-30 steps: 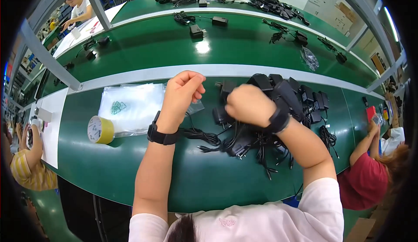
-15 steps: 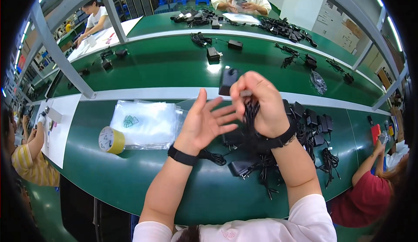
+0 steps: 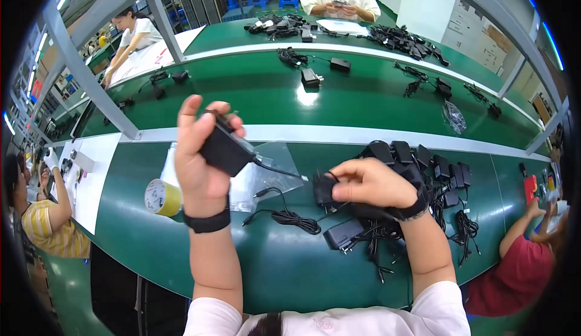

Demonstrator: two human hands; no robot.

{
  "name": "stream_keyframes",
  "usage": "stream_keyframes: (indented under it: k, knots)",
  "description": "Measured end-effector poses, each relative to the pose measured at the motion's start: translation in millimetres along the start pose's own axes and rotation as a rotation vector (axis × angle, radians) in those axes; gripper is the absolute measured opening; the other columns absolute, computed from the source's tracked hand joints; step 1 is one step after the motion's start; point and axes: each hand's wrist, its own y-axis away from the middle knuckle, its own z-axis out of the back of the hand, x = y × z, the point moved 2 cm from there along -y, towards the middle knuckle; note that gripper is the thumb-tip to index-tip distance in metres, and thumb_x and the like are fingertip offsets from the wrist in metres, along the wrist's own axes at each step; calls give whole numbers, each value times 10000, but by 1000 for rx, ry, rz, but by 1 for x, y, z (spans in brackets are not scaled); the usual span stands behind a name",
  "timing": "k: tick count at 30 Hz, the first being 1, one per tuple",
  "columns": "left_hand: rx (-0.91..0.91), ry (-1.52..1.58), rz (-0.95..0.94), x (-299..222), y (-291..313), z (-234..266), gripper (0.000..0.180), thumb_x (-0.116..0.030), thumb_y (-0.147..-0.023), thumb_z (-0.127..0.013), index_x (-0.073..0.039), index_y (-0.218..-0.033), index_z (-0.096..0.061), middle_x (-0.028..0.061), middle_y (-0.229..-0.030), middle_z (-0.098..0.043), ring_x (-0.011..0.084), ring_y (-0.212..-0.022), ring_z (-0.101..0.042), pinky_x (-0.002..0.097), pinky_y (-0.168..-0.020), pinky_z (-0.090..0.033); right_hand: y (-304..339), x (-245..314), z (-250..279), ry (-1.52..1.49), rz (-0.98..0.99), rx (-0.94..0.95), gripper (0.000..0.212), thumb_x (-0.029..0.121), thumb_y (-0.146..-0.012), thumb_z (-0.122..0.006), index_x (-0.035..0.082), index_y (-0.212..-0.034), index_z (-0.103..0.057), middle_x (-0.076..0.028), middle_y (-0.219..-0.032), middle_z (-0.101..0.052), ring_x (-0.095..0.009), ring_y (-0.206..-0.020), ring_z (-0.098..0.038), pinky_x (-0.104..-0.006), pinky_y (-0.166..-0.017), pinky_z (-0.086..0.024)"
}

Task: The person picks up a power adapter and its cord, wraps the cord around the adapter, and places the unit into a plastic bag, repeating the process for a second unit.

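Observation:
My left hand [image 3: 209, 154] is raised over the bench, its fingers wrapped round a black power adapter [image 3: 227, 150]. From the adapter's lower end a thin black cable runs right toward my other hand. Lower, over the left edge of the adapter pile, my right hand [image 3: 375, 183] is closed on another black power adapter [image 3: 325, 189]; its fingers partly cover it. Below and between the hands lies a coiled black cable [image 3: 296, 220]. Another adapter [image 3: 346, 233] rests on the bench under my right hand, with its cable bundle beside it.
A yellow tape roll [image 3: 163, 197] stands left of clear plastic bags [image 3: 245, 194], partly hidden by my left arm. More adapters [image 3: 442, 169] are heaped at the right. Beyond a white ledge [image 3: 290, 133], adapters lie on a green surface [image 3: 242, 88]. Co-workers sit across and at both sides.
My left hand, open before, has moved left and now grips an adapter. My right hand, which held an adapter and cable up high, has come down onto an adapter at the pile.

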Motion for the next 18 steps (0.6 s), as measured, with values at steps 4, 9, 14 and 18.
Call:
stream_keyframes:
  k: [4,9,14,18]
  knots:
    - [50,-200,-142,-21,8,-21,363,-30,-779,-573,-52,-1119,-450,167,-971,-569,275,-782,-568,381,-696,-486,-9,26,-9,416,358,-597,172,99,-806,-617,-15,-914,-548,-66,-771,-561,-123,-662,-524,-253,-613,-432]
    - [-99,-199,-332,-22,19,-34,337,-35,-760,-598,-34,-1072,-471,171,-958,-581,270,-783,-570,386,-702,-484,-32,21,-14,-155,151,-516,159,112,-857,-567,17,-951,-483,-70,-823,-567,-97,-718,-529,-217,-555,-430]
    - [232,-434,-202,-17,26,-43,365,-52,-713,-638,-34,-1030,-459,157,-894,-587,232,-747,-571,359,-707,-480,-32,27,-23,-674,304,-424,146,94,-861,-554,33,-968,-476,-110,-927,-606,-83,-697,-547,-206,-537,-437]
    - [99,-416,92,11,39,-32,395,28,-688,-646,-33,-1019,-440,117,-902,-582,171,-783,-576,293,-737,-478,-30,37,-35,-559,343,-423,249,65,-842,-571,-4,-1070,-499,-92,-972,-611,-84,-776,-556,-207,-607,-443]
